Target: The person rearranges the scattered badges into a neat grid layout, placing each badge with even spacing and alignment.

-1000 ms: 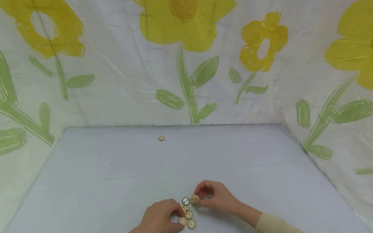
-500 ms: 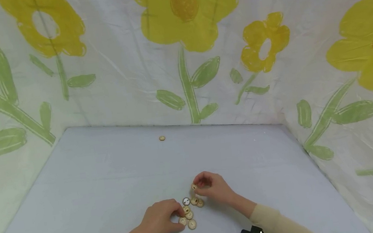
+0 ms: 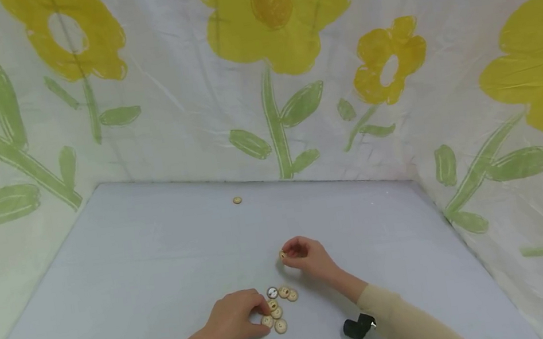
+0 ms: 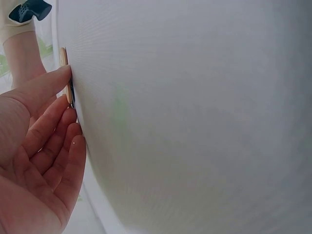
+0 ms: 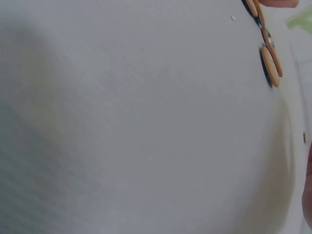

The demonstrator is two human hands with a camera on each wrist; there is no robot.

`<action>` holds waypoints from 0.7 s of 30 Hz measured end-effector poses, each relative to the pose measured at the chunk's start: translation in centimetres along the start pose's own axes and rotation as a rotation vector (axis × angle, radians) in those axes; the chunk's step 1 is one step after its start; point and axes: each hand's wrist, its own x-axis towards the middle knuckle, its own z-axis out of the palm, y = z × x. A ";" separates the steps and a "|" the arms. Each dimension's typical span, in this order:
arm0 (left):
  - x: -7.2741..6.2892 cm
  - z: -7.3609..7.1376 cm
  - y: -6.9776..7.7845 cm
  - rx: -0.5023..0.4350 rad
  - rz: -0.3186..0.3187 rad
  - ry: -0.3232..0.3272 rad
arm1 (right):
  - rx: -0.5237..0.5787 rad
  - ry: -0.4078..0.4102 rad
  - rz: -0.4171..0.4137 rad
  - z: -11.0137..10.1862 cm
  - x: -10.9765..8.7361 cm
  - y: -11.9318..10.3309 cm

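Several small round wood-coloured badges with dark markings lie clustered near the front middle of the table in the head view. My left hand (image 3: 235, 316) rests at the cluster's left side, thumb and forefinger round a tan badge (image 3: 267, 322). In the left wrist view, that hand's thumb and forefinger meet the edge of a flat badge (image 4: 63, 56). One badge with a silver face (image 3: 272, 292) is at the back of the cluster, beside two overlapping tan badges (image 3: 285, 292). My right hand (image 3: 312, 257), beyond the cluster, pinches another badge (image 3: 282, 255) above the table.
A single badge (image 3: 237, 200) lies far off near the table's back edge. White sheeting (image 3: 181, 118) with painted flowers rises behind and along both sides of the table (image 3: 156, 238). A black device (image 3: 359, 327) is attached at the right sleeve.
My right hand has lifted a badge from the cluster's right side and carried it away toward the back. Two overlapping badges show where it was. The left hand stays in place.
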 end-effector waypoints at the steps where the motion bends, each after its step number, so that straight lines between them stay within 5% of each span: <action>1: 0.0 0.0 0.0 -0.002 -0.001 -0.002 | 0.004 0.004 0.004 0.0 0.1 0.0; 21: -0.2 0.4 0.0 -0.012 0.004 -0.001 | 0.059 0.084 0.046 -0.8 3.5 0.8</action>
